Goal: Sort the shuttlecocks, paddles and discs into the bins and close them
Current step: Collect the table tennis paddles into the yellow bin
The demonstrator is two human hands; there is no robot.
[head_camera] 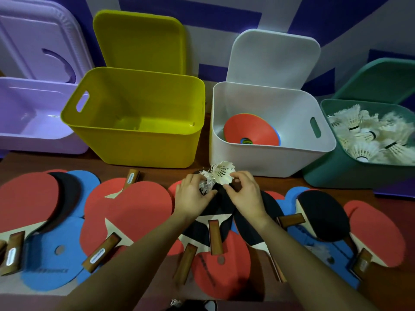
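Left hand (193,194): curling round a ragged shuttlecock (207,182), thumb and fingers closing on its torn feathers, just above the black paddle (215,212).
Right hand (244,194): pinching a whole shuttlecock (223,173) by its lower end, feather skirt pointing up and away; the two shuttlecocks are touching between the hands.
Paddles: lying spread over the surface (157,162) in front of the bins, red, black and blue faces overlapping, handles pointing mostly toward the person.
Discs: a red disc (247,129) is leaning inside the white bin (265,162) on a stack of others; flat blue discs (54,261) are lying under the paddles at left.
Green bin (336,176): sitting at far right, holding a heap of white shuttlecocks (372,135).
Yellow bin (143,149): standing left of the white bin, lid (139,43) propped upright behind it.
Purple bin (33,122): sitting at far left, lid standing open behind.
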